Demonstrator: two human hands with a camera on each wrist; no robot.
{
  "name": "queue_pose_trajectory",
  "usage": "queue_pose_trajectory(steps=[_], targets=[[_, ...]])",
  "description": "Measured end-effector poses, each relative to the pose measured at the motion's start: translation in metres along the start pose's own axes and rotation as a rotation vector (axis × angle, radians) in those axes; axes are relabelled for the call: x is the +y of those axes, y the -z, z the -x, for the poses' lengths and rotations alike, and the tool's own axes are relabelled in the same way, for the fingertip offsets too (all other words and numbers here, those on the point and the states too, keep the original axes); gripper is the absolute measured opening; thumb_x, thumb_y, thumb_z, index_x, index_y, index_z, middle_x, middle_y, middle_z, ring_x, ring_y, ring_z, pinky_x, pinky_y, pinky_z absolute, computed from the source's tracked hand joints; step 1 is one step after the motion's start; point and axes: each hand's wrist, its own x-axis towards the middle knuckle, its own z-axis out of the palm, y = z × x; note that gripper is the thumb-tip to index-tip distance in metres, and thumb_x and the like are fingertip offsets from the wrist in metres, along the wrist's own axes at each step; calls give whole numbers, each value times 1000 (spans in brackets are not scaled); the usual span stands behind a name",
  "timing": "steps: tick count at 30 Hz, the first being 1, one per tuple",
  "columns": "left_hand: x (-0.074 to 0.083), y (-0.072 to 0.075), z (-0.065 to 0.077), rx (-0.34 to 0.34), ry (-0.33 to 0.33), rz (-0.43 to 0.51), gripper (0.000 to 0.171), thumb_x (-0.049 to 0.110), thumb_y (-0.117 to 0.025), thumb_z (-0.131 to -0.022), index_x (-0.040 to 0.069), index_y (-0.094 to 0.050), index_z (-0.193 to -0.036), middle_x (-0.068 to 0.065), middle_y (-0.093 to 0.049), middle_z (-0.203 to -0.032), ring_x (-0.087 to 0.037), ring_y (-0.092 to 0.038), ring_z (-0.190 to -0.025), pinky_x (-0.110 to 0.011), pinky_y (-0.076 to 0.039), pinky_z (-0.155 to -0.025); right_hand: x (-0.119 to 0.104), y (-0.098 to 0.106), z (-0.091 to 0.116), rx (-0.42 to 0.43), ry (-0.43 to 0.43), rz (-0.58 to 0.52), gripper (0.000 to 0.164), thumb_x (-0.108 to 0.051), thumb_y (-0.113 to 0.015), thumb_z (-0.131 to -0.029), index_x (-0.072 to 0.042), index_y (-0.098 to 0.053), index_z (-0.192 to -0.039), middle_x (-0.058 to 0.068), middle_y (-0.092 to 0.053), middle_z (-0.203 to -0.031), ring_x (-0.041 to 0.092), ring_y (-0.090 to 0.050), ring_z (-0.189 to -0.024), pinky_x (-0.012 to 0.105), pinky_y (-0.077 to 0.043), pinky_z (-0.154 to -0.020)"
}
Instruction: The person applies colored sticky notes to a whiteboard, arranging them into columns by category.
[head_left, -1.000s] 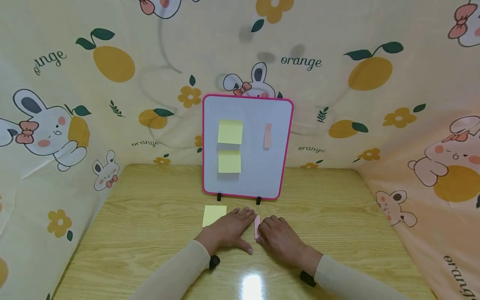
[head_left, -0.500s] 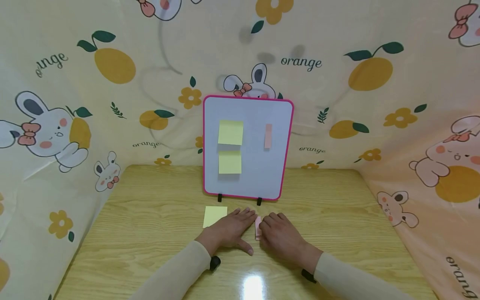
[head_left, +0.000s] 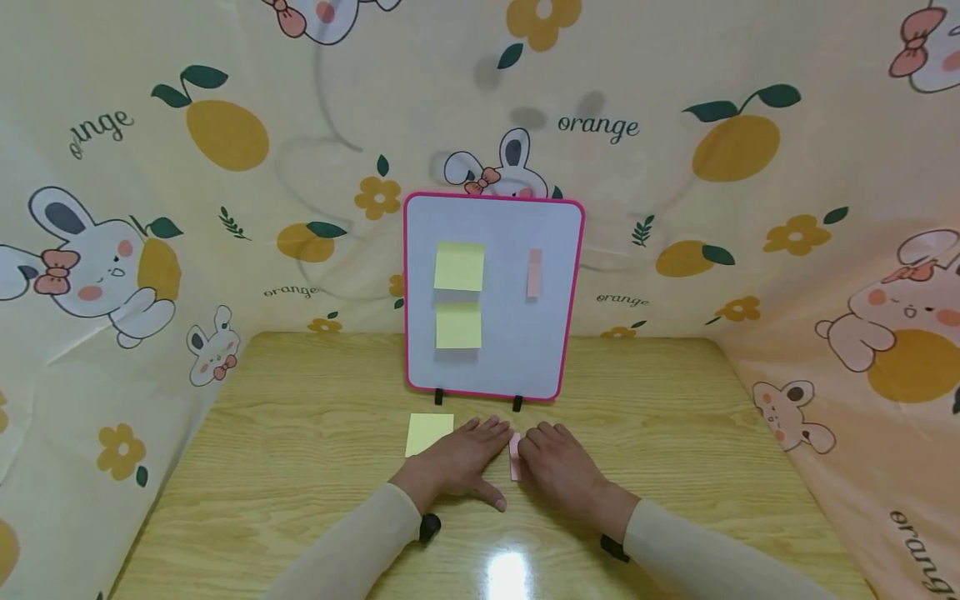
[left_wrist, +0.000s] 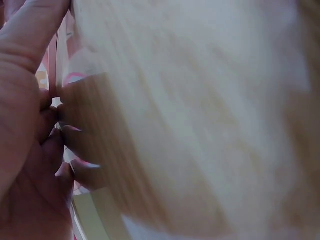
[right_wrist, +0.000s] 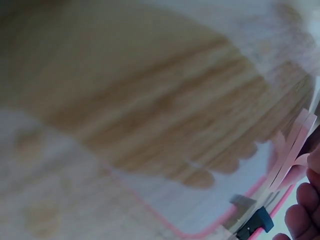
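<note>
A narrow pad of pink sticky notes [head_left: 514, 460] lies on the table between my two hands. My left hand [head_left: 459, 457] is flat on the wood with straight fingers, its fingertips at the pad's left side. Curled over the right side of the pad, my right hand [head_left: 564, 468] pinches its edge; the thumb is hidden in the head view. From the right wrist, the pink strip [right_wrist: 290, 150] has a layer bent away beside the fingertips. Partly behind my left wrist is a yellow sticky note pad [head_left: 429, 432].
Behind the hands a whiteboard [head_left: 506, 333] with a pink frame leans upright on black feet [head_left: 517, 403]. It bears an upper yellow note [head_left: 459, 267], a lower yellow note [head_left: 458, 326] and a pink strip note [head_left: 534, 273]. Patterned cloth [head_left: 315, 150] surrounds the wooden table [head_left: 300, 400].
My right hand has shifted slightly forward along the pink pad, its fingers still at the right edge. The left hand stays in place. The head view has moved a little.
</note>
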Motion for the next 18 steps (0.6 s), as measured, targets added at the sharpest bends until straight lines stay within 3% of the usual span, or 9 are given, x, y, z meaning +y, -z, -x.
queue_pose_trajectory(steps=[10,18], targets=[[-1,-2,4,28,-3,-16,119,81,-68,-80,12,-27,-168,-5,-26,-175,-22,-18,-164,-42,-18,-135,1,-2,0,38,-4,-14,15,-21,-78,-95,-13,-65,-96,-3,-61,-89,15,-52,-83,29,-43,-70],[1,-6,23,65,-14,3,106,71,-68,-90,8,-30,-167,-8,-29,-174,-25,-22,-163,-42,-21,-134,1,-1,-3,42,-33,-26,15,-20,-75,-96,-12,-64,-92,-2,-62,-89,16,-55,-84,30,-48,-71]])
